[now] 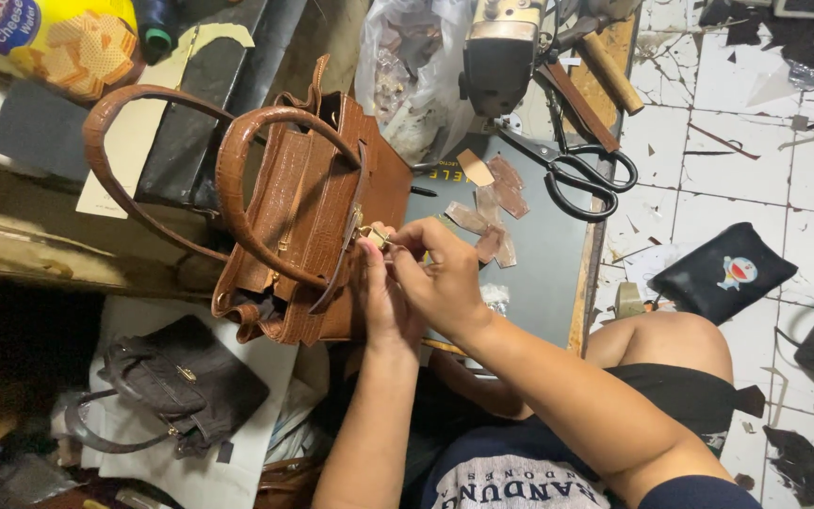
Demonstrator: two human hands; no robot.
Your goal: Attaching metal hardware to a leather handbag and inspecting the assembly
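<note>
Both my hands — left hand [381, 287], right hand [440, 278] — pinch the small gold clasp [376, 237] on the brown handbag [317, 221] — next needs steady, fine fingers.

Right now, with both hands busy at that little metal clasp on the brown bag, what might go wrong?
The clasp is small and pinched between the left hand and the right hand; it could slip from the fingers. The brown bag sits at the table's edge, partly overhanging, so a tug might tip it off. The open scissors and loose leather scraps lie close by; a sweeping hand could catch them.
</note>
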